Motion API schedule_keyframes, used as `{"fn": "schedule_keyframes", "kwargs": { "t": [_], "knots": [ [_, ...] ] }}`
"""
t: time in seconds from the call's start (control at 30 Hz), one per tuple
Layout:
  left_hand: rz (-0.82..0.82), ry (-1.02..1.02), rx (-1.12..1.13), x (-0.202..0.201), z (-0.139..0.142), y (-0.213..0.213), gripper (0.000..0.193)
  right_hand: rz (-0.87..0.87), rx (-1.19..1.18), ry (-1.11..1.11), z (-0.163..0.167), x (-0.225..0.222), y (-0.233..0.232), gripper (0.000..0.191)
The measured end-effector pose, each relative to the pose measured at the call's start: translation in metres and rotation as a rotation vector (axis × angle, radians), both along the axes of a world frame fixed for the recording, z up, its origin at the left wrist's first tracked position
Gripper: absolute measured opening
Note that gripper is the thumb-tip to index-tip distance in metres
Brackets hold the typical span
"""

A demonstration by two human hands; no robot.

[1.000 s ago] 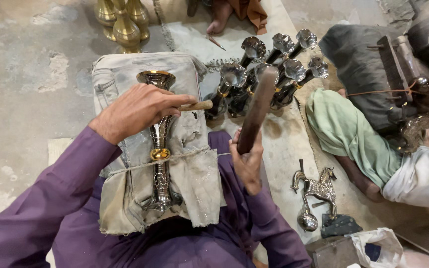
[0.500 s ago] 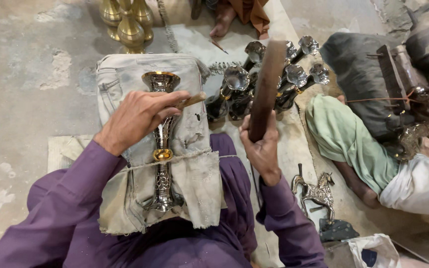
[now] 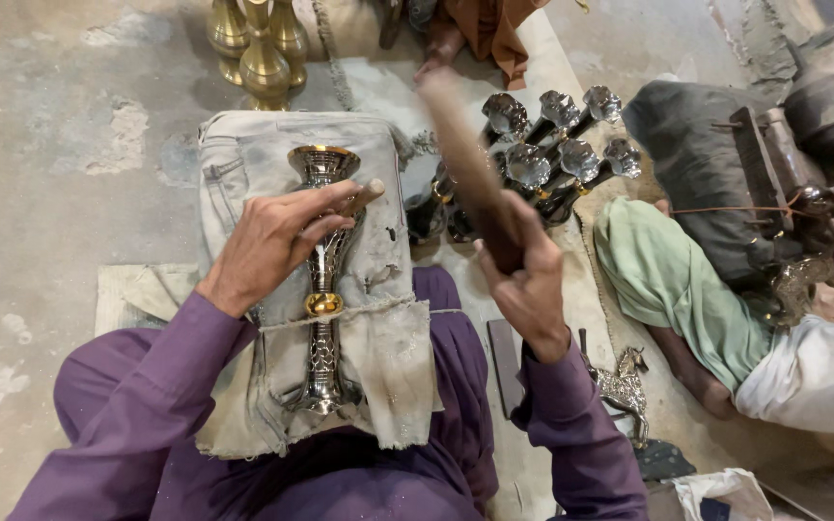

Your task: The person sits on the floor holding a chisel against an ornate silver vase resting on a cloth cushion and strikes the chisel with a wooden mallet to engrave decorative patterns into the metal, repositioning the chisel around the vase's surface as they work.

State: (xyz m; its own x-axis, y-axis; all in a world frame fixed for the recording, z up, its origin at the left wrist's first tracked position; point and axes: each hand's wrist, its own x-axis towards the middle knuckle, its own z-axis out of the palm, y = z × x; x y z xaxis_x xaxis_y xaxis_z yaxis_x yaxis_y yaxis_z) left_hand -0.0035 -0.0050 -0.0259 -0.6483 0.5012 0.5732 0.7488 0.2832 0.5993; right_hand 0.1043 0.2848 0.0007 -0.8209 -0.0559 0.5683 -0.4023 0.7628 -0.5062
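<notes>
A tall silver vase (image 3: 323, 289) with a gold band lies lengthwise on a dirty cloth pad (image 3: 393, 328) across my lap. My left hand (image 3: 277, 241) rests on the vase's upper stem and pinches a short chisel-like tool (image 3: 371, 190) against it. My right hand (image 3: 523, 280) is raised to the right of the pad and grips a wooden stick mallet (image 3: 463, 159), which points up and away, clear of the vase.
Several dark silver-topped vases (image 3: 533, 164) lie bunched on the floor ahead. Brass vases (image 3: 261, 43) stand at the top left. A person in green and white clothing (image 3: 687, 280) sits at my right. A small metal horse figure (image 3: 622, 386) stands by my right forearm.
My right hand has lifted the wooden mallet higher and swung its head away from the vase toward the far side. The left hand has stayed on the vase with the tool.
</notes>
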Motion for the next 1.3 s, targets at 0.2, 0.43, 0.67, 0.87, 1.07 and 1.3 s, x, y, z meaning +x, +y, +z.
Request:
{"fn": "schedule_keyframes", "kwargs": {
  "t": [0.2,0.43,0.67,0.87,1.07,1.3],
  "knots": [
    [0.009,0.017,-0.065,-0.001,0.000,0.001,0.039,0.093,0.062,-0.105,0.018,0.000,0.003,0.066],
    [0.023,-0.021,-0.070,0.002,0.002,0.004,0.036,-0.060,-0.012,-0.133,0.009,-0.006,-0.004,0.055],
    [0.041,0.006,0.040,0.006,-0.004,0.003,0.034,0.011,0.117,0.047,0.009,-0.003,-0.006,0.057],
    [0.058,-0.108,0.033,0.005,-0.012,0.004,0.040,-0.105,-0.099,-0.137,0.004,0.001,-0.004,0.044],
    [0.057,-0.103,0.128,0.003,-0.025,-0.002,0.036,-0.141,0.098,-0.235,0.000,0.012,0.001,0.050],
    [0.078,-0.409,0.399,-0.010,-0.029,-0.012,0.040,0.319,-0.828,-0.279,-0.047,0.032,-0.026,0.053]
  ]
}}
